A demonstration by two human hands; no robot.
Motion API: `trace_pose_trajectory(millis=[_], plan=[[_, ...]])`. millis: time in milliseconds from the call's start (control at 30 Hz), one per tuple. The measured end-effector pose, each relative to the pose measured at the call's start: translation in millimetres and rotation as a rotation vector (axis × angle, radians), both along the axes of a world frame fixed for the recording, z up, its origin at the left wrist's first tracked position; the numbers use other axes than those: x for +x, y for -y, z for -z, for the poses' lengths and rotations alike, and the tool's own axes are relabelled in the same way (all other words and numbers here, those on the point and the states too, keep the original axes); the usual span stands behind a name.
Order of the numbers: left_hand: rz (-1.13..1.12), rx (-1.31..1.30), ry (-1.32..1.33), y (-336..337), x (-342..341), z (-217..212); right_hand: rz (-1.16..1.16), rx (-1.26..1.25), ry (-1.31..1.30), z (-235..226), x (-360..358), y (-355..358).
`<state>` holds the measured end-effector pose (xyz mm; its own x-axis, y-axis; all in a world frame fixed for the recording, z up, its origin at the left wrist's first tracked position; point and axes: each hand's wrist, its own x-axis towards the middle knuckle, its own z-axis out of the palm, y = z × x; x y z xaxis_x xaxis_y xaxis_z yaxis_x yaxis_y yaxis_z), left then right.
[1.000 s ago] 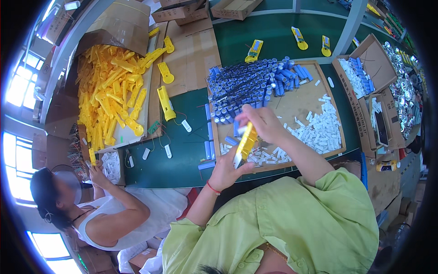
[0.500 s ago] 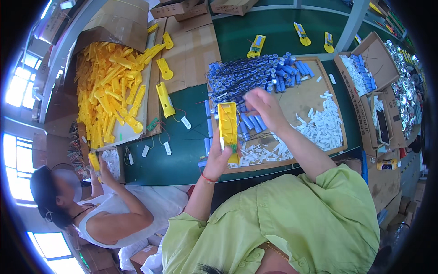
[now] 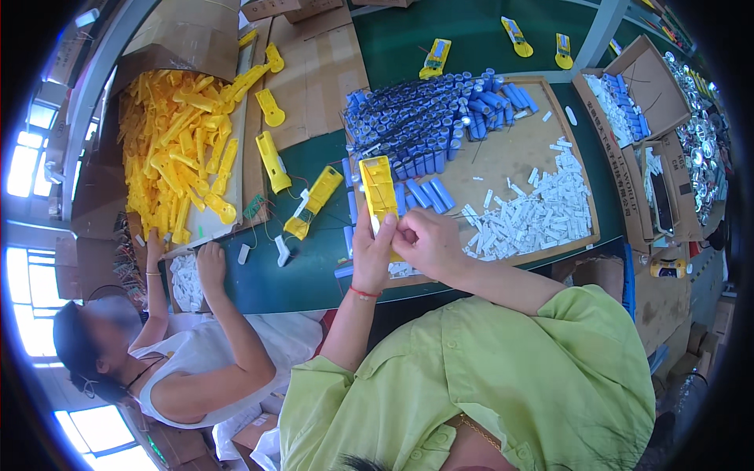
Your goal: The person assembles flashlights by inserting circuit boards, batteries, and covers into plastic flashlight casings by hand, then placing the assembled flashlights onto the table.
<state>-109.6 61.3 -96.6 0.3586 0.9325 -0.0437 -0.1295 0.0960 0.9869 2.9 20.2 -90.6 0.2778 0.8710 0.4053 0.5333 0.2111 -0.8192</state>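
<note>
My left hand (image 3: 372,257) grips a long yellow plastic housing (image 3: 378,185) upright, its open hollow side toward me. At the housing's lower end is my right hand (image 3: 428,242), fingers closed in a pinch against it. Whatever sits between those fingertips is hidden. Just beyond lie many blue cylindrical battery cells (image 3: 430,162) with dark thin wires, piled in a shallow wood-rimmed tray (image 3: 577,141). A heap of small white pieces (image 3: 542,212) covers the tray's near right part.
A co-worker (image 3: 200,369) at left reaches toward white parts (image 3: 187,281). A yellow housing heap (image 3: 177,149) spills from a carton. Another yellow housing (image 3: 320,192) with wired parts lies on the green table (image 3: 314,263). An open cardboard box (image 3: 628,102) stands at right.
My right hand has come down from above the cells to the housing's lower end and closed. The co-worker's hands no longer hold a yellow housing; one now lies on the table between us.
</note>
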Motion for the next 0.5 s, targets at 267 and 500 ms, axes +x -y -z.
trace_pose_trajectory(millis=[267, 500], plan=[[0.013, -0.265, 0.036, -3.0, -26.4, 11.9, 0.04, -0.171, -0.054, 42.2, 52.6, -9.4], [0.023, -0.259, 0.011, 5.0, -16.9, 10.9, -0.053, -0.629, 0.143, 57.8, 95.6, -32.7]])
